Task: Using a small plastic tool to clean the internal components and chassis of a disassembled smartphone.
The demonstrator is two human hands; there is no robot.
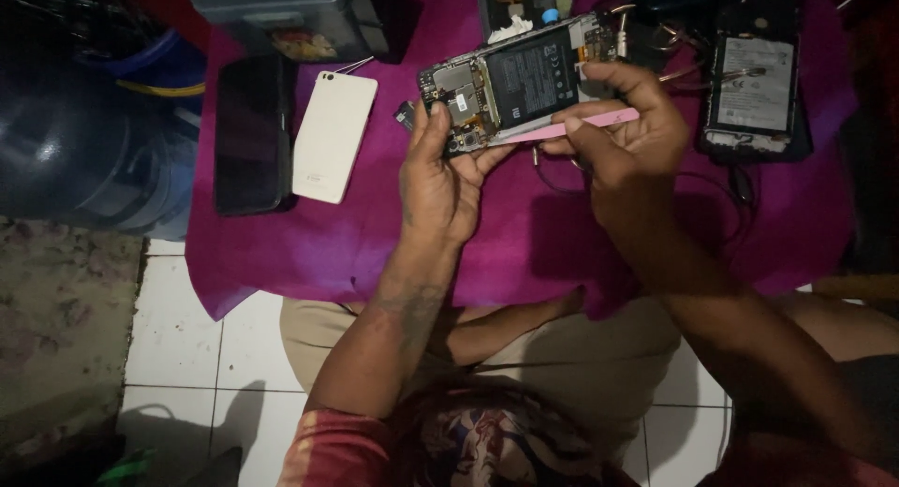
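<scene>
The left hand (pixel 438 183) clamps the opened smartphone (pixel 524 80) by its edges above the purple cloth (pixel 524 243), right hand (pixel 623 131) pinching a pink pry tool (pixel 571 126); light, stiff, likely fragile inside, best edge-held

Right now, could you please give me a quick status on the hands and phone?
Left hand grips opened phone. Right hand holds pink tool along its edge. Nothing blocking.
</scene>
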